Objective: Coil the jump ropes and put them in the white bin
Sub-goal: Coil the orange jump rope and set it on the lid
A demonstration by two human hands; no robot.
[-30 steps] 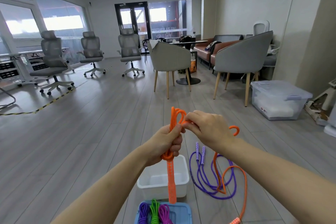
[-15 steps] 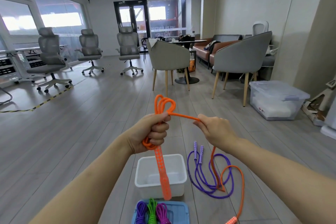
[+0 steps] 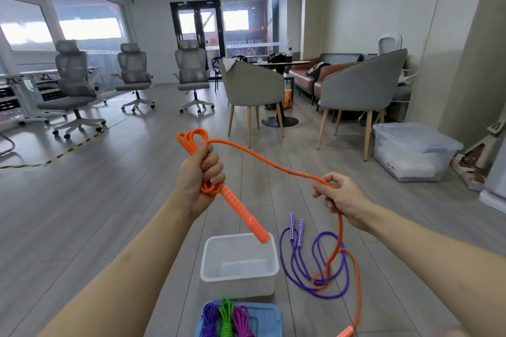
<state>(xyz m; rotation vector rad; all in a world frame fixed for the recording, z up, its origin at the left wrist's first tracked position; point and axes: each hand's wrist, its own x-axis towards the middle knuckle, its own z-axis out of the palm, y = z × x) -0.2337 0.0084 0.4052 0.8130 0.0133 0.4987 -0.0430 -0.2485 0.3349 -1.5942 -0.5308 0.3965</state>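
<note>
A: What lies nearest?

B: Three coiled ropes [image 3: 226,320] on a blue lid [image 3: 267,320]. Just beyond stands the white bin [image 3: 216,271], nothing in it yet, with a purple jump rope [image 3: 317,268] loose on the floor beside it.

A: And the hands?

B: The left hand [image 3: 198,180] is fisted round the orange jump rope [image 3: 262,159], bunching its finished loops, one handle hanging over the bin. The right hand [image 3: 342,197] pinches the free run between thumb and fingers, held wide, probably to measure the next loop.

A: Farther off?

B: Gray chairs [image 3: 254,90], a clear lidded tub [image 3: 410,150].

Both forearms and hands [image 3: 198,176] are bare, sleeveless, ringless.
</note>
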